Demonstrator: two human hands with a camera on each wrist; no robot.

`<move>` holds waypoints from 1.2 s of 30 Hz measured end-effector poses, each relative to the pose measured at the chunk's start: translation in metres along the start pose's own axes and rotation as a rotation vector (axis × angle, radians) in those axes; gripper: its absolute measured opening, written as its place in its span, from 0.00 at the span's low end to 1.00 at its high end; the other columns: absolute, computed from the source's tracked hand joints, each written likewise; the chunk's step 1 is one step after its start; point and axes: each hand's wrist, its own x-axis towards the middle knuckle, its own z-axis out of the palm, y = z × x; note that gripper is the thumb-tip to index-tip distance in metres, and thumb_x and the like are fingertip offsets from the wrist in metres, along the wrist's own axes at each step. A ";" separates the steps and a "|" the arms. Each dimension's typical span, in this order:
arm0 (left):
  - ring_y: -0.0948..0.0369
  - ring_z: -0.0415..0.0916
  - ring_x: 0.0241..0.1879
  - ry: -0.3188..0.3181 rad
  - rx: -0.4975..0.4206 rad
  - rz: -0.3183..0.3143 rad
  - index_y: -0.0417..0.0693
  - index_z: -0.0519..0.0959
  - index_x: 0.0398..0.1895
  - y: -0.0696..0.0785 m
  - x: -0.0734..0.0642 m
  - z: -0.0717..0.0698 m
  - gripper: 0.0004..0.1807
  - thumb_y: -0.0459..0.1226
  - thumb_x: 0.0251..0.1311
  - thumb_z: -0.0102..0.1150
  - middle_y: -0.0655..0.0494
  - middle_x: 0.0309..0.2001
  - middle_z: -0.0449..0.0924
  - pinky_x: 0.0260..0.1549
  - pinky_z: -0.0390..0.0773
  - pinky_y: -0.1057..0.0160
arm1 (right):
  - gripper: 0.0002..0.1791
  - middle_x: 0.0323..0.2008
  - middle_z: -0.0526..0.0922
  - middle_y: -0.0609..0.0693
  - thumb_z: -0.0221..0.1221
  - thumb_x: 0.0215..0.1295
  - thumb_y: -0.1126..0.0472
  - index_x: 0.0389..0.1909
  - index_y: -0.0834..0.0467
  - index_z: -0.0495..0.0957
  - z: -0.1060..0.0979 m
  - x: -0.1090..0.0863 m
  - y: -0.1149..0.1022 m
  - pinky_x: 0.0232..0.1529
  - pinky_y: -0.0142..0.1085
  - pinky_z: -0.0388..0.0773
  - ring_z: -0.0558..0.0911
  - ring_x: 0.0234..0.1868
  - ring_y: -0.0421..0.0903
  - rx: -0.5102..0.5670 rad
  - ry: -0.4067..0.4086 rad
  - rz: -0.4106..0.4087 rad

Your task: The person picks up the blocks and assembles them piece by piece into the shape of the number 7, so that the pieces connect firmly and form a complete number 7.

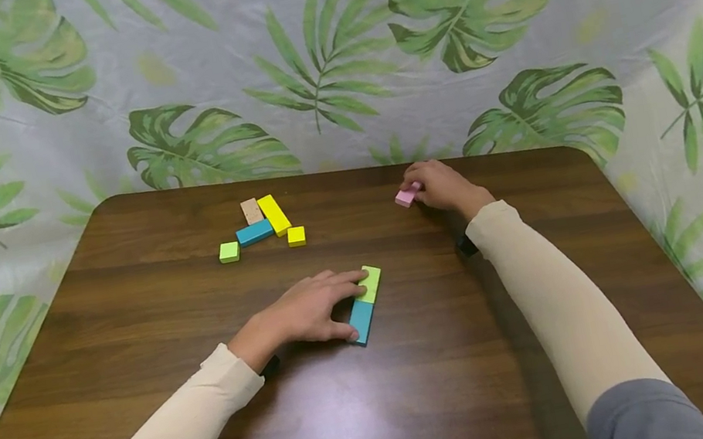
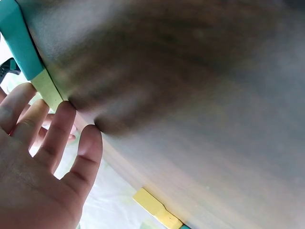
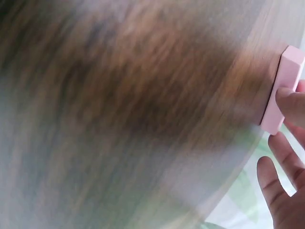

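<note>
In the head view, my left hand (image 1: 314, 308) reaches over a light green block (image 1: 371, 284) and a blue block (image 1: 362, 321) laid end to end in one line. Its fingertips rest on the green block, and the thumb touches the blue one near its lower end. The left wrist view shows these fingers (image 2: 58, 136) spread and fairly straight beside the green block. Farther back on the right, my right hand (image 1: 444, 185) pinches a pink block (image 1: 406, 198) between thumb and fingers. Seen from the right wrist, the thumb presses the long side of the pink block.
At the back left of the brown wooden table (image 1: 150, 318) lie a long yellow block (image 1: 275, 215), a beige block (image 1: 251, 211), another blue block (image 1: 254, 233), a small green block (image 1: 229, 252) and a small yellow block (image 1: 296, 236). A leaf-patterned curtain (image 1: 337, 57) hangs behind the table's far edge.
</note>
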 end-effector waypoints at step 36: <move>0.54 0.62 0.72 -0.015 -0.022 -0.033 0.53 0.69 0.72 0.001 -0.002 -0.001 0.39 0.54 0.58 0.67 0.62 0.79 0.54 0.67 0.67 0.46 | 0.26 0.64 0.75 0.62 0.61 0.63 0.71 0.63 0.59 0.76 0.011 0.008 0.008 0.62 0.52 0.71 0.75 0.61 0.59 0.351 -0.100 0.215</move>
